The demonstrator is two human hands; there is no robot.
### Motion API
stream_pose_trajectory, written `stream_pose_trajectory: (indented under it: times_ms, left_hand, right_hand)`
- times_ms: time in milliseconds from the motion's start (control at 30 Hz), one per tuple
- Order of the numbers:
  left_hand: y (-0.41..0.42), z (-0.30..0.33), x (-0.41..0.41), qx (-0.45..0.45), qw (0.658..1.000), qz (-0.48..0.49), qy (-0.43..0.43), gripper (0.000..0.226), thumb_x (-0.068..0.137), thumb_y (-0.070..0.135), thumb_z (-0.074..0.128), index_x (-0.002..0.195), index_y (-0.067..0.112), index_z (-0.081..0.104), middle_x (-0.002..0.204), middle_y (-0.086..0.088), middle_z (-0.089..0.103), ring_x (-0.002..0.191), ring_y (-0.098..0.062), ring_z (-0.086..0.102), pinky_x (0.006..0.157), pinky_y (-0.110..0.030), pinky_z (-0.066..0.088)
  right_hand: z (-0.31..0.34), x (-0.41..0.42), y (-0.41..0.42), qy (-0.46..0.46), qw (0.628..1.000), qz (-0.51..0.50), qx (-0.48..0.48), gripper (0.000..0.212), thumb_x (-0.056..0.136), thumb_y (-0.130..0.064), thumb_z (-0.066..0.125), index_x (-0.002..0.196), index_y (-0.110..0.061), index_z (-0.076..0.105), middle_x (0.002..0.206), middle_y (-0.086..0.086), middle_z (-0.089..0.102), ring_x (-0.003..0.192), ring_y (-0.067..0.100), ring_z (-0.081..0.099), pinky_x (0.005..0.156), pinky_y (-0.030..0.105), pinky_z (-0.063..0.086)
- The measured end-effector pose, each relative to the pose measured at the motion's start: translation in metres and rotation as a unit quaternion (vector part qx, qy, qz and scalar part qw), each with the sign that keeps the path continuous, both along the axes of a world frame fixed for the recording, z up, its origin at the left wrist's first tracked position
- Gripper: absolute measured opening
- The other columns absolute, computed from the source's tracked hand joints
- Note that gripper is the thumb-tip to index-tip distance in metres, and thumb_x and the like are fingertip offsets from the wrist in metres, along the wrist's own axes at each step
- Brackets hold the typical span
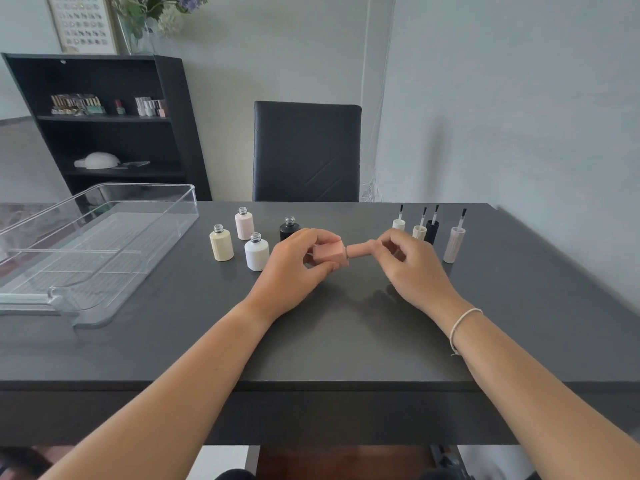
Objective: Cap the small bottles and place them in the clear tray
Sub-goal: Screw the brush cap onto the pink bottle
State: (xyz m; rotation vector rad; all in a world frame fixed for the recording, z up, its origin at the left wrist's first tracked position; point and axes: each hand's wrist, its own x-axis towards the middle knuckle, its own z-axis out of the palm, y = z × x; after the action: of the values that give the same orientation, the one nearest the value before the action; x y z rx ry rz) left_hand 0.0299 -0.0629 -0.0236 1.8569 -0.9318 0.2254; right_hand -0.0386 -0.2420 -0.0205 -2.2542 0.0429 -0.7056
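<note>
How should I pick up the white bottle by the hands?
Pinch the white bottle round its smooth body, coming down from above and the near side. It stands upright with an open neck, so keep it level. The yellow bottle stands close on its left, the left hand on its right.

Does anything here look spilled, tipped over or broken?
Nothing stands out. The open bottles and caps stand upright on the table, no spills, and the tray sits flat.
</note>
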Motion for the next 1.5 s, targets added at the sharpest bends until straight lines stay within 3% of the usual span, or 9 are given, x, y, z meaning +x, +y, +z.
stream_pose_trajectory:
  times_ms: [100, 233, 400, 567, 700, 833, 1067, 1367, 1500]
  left_hand:
    - [-0.0004, -0.0004, 0.0009, -0.001, 1.0, 0.002, -0.001, 0.042, 0.077, 0.009, 0.07, 0.094, 0.043, 0.054, 0.099, 0.012, 0.063, 0.093, -0.013, 0.061, 0.084, -0.031, 0.051]
    - [-0.0006, -0.0006, 0.0014, 0.001, 1.0, 0.003, -0.007, 0.044, 0.076, 0.01, 0.07, 0.093, 0.047, 0.053, 0.1, 0.016, 0.062, 0.093, -0.012, 0.061, 0.084, -0.029, 0.051]
    - [-0.0015, -0.0011, 0.0022, 0.001, 1.0, 0.0, -0.007, 0.044, 0.076, 0.009, 0.07, 0.094, 0.046, 0.053, 0.1, 0.013, 0.063, 0.094, -0.012, 0.061, 0.084, -0.029, 0.051]
    - [-0.0007, -0.0012, 0.002, 0.0, 1.0, -0.001, 0.0, 0.042, 0.077, 0.009, 0.07, 0.093, 0.044, 0.054, 0.099, 0.014, 0.063, 0.093, -0.011, 0.061, 0.084, -0.028, 0.051]
    - [-0.001, -0.001, 0.0015, 0.002, 1.0, -0.003, -0.002, 0.041, 0.076, 0.008, 0.07, 0.094, 0.042, 0.055, 0.1, 0.011, 0.064, 0.094, -0.012, 0.061, 0.085, -0.03, 0.051]
    - [-0.0008, -0.0013, 0.0015, 0.006, 1.0, -0.008, 0.0, 0.039, 0.077, 0.008, 0.069, 0.095, 0.039, 0.056, 0.101, 0.008, 0.064, 0.094, -0.012, 0.061, 0.085, -0.03, 0.051]
    - [-0.0011, -0.0012, 0.0022, 0.003, 1.0, -0.006, 0.006, 0.04, 0.076, 0.01, 0.07, 0.091, 0.044, 0.055, 0.097, 0.012, 0.065, 0.09, -0.009, 0.062, 0.082, -0.028, 0.052]
    - [-0.0017, -0.0011, 0.0016, -0.001, 1.0, -0.003, 0.0, 0.042, 0.076, 0.012, 0.071, 0.093, 0.047, 0.054, 0.095, 0.017, 0.062, 0.086, -0.003, 0.06, 0.077, -0.018, 0.051]
    - [-0.0002, -0.0022, 0.0023, 0.008, 1.0, 0.01, -0.008, 0.035, 0.076, 0.018, 0.072, 0.102, 0.037, 0.058, 0.096, 0.018, 0.061, 0.085, -0.002, 0.057, 0.074, -0.015, 0.049]
  right_hand:
    - [0.0009, 0.0003, -0.0007, 0.009, 1.0, -0.011, 0.023, 0.037, 0.086, -0.05, 0.046, 0.076, -0.016, 0.058, 0.052, -0.011, 0.042, 0.05, 0.003, 0.042, 0.054, 0.024, 0.03]
    - [0.0018, -0.0006, -0.0004, -0.022, 1.0, 0.022, 0.002, 0.002, 0.088, -0.028, 0.055, 0.086, -0.027, 0.054, 0.069, -0.013, 0.049, 0.055, 0.005, 0.043, 0.056, 0.024, 0.036]
    - [-0.0001, 0.0001, -0.002, -0.004, 1.0, -0.003, 0.007, 0.037, 0.089, -0.045, 0.046, 0.072, -0.015, 0.059, 0.047, -0.01, 0.041, 0.048, 0.006, 0.039, 0.052, 0.026, 0.03]
    - [-0.0003, -0.0004, -0.0013, -0.026, 0.999, 0.032, -0.003, 0.004, 0.087, -0.027, 0.057, 0.086, -0.029, 0.054, 0.069, -0.016, 0.048, 0.054, 0.006, 0.04, 0.052, 0.015, 0.035]
    - [0.0002, 0.0001, -0.001, -0.015, 0.999, 0.027, -0.014, 0.017, 0.089, -0.031, 0.052, 0.078, -0.018, 0.058, 0.063, -0.006, 0.051, 0.055, 0.011, 0.04, 0.056, 0.03, 0.036]
    - [-0.0007, 0.0022, -0.001, -0.009, 1.0, 0.015, 0.007, 0.034, 0.09, -0.042, 0.047, 0.072, -0.015, 0.06, 0.049, -0.008, 0.04, 0.048, 0.006, 0.037, 0.051, 0.026, 0.03]
    - [0.0009, -0.0001, 0.0009, -0.029, 0.999, 0.044, 0.004, 0.002, 0.088, -0.023, 0.056, 0.086, -0.021, 0.057, 0.069, -0.015, 0.052, 0.057, 0.007, 0.041, 0.055, 0.015, 0.036]
    - [0.0033, -0.0008, 0.0036, -0.048, 0.998, 0.039, 0.004, 0.013, 0.091, -0.022, 0.052, 0.086, -0.011, 0.058, 0.062, -0.014, 0.047, 0.055, 0.001, 0.042, 0.052, 0.011, 0.035]
    - [0.007, 0.002, 0.0052, -0.07, 0.996, 0.044, 0.038, 0.014, 0.091, -0.022, 0.053, 0.084, -0.01, 0.057, 0.064, -0.022, 0.058, 0.055, 0.005, 0.043, 0.05, 0.013, 0.038]
